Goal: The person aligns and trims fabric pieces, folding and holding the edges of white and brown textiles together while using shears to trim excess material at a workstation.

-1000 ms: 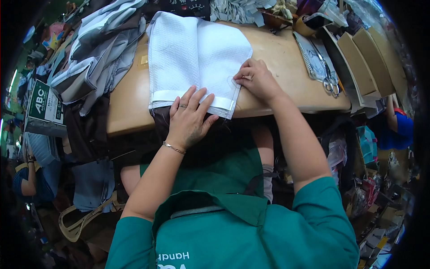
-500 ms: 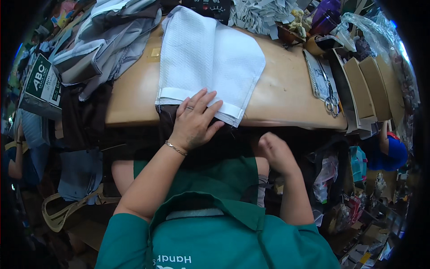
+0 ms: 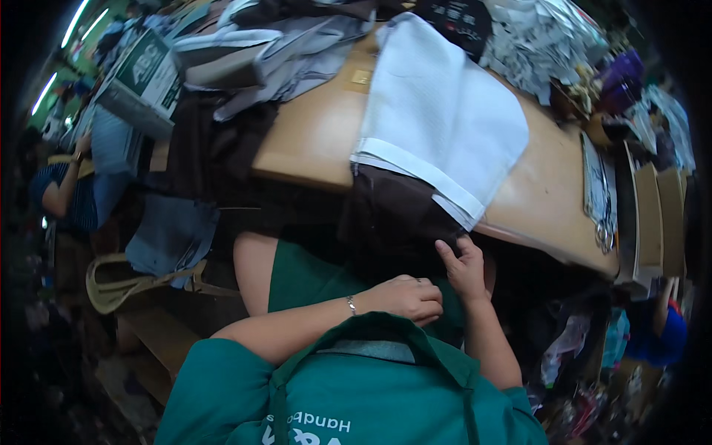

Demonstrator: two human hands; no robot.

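A white quilted fabric piece (image 3: 423, 96) lies on the table, a flat white strip (image 3: 423, 174) running across its near end. Dark brown fabric (image 3: 397, 204) hangs from that end over the table's edge toward my lap. My right hand (image 3: 467, 271) is just below the piece's near right corner, by the brown fabric, with thumb and forefinger apart. Over my lap, near the apron's top, rests my left hand (image 3: 411, 300), its fingers curled inward. Whatever those fingers may hold is hidden.
Piled grey and white fabric pieces (image 3: 274, 67) cover the table's left end, near a green and white box (image 3: 144, 81). Scissors (image 3: 604, 222) lie at the right beside open cardboard boxes (image 3: 649, 215). Paper scraps (image 3: 534, 41) heap at the back. Another person (image 3: 70, 185) is at far left.
My left hand has left the white piece and come down to my lap. My right hand has come to the piece's near corner. The view has turned, shifting the table rightward.
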